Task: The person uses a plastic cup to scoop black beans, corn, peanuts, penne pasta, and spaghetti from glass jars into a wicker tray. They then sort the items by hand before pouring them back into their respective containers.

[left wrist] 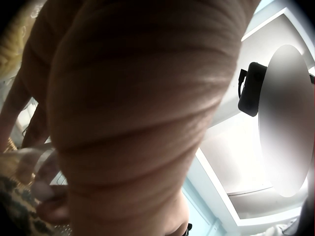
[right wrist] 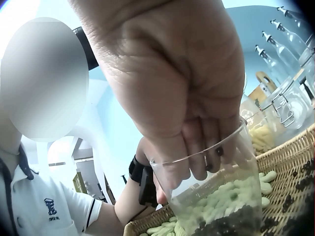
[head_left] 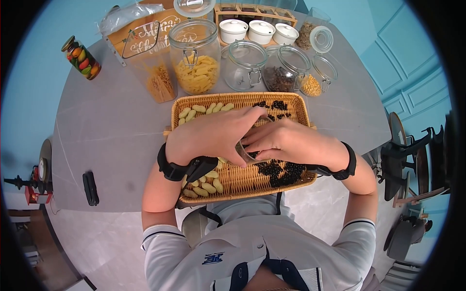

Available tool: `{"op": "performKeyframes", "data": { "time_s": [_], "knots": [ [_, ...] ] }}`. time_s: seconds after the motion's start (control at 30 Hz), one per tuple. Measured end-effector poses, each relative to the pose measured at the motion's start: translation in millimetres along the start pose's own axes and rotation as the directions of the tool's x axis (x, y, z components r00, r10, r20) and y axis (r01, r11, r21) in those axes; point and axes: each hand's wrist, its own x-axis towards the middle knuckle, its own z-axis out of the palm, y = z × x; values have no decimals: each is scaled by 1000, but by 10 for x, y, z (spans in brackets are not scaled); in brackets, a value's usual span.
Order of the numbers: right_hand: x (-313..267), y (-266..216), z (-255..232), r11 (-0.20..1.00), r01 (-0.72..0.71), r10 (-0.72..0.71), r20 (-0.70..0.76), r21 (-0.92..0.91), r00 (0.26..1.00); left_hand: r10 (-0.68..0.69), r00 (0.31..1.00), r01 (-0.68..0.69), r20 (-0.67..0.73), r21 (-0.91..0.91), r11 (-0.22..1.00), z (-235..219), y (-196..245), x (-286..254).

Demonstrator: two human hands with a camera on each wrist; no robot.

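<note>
The left hand point(head_left: 216, 133) was curled round the side of a clear cup point(right wrist: 216, 196), its thumb and fingers spread only as far as the cup's width, so the cup seemed steadied from outside while the mouth was left free. Into that mouth went the right hand point(head_left: 284, 138), fingers pointing down, loose and slightly apart, not closed on the cup; a couple of dark beans showed against them, though I could not tell whether they were pinched or merely clinging. How many beans lay inside was hard to judge, since the wall let through what was behind it. Both hands were over the middle of a wicker basket point(head_left: 272, 96), which looked well placed to catch anything dropped. Pale peanuts point(head_left: 208, 186) lay along its left side and dark beans point(head_left: 289, 173) on its right, the two kinds kept mostly apart. The basket sat at the near edge of the grey table point(head_left: 121, 102), within easy reach of bent elbows. Beyond it, at the far side, stood a tall pasta jar point(head_left: 196, 75), a glass jar point(head_left: 245, 65) and a small jar of yellow kernels point(head_left: 311, 86), out of the hands' way.
</note>
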Motion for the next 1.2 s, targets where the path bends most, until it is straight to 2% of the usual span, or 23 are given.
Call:
{"op": "performKeyframes", "data": {
  "time_s": [0.1, 0.2, 0.4, 0.5, 0.6, 0.7, 0.77, 0.83, 0.87, 0.93, 1.0, 1.2],
  "knots": [
    [1, 55, 22, 998, 55, -54, -22, 24, 998, 14, 1000, -14, -8, -7, 1000, 14, -17, 4],
    [-6, 78, 15, 998, 37, -35, -34, 56, 999, 17, 1000, -17, -10, -9, 1000, 13, -23, -1],
    [-20, 129, 37, 994, 111, -112, -91, -18, 989, 26, 1000, -26, -5, -6, 1000, 7, -25, -9],
    [-61, 46, -20, 984, 138, -115, -193, 110, 974, 57, 998, -57, -19, 1, 998, 10, -38, -12],
    [-220, -3, -120, 983, -10, 85, -410, 181, 908, 81, 996, -81, -34, 20, 997, 22, -47, -19],
    [-399, 112, -73, 943, -322, 313, -530, 78, 788, 86, 996, -85, -33, 28, 996, 42, -77, -15],
    [-578, 279, 32, 919, -372, 301, -375, -132, 877, 87, 996, -86, -28, 29, 996, 45, -91, -10],
    [-719, 279, 203, 851, -341, 261, -243, -400, 934, 86, 996, -85, -24, 26, 996, 52, -95, -10],
    [-799, 346, 299, 803, -341, 299, -165, -489, 940, 77, 997, -76, -21, 27, 997, 55, -91, -11],
    [-846, 352, 384, 748, -291, 283, -110, -596, 953, 58, 998, -58, -13, 31, 998, 43, -73, -11],
    [-880, 392, 446, 695, -230, 249, -72, -681, 966, 47, 999, -47, -5, 19, 999, 27, -53, -14],
    [-908, 460, 505, 714, -150, 203, -2, -683, 979, 43, 999, -43, -3, -1, 999, 15, -37, -12]
  ]
}}
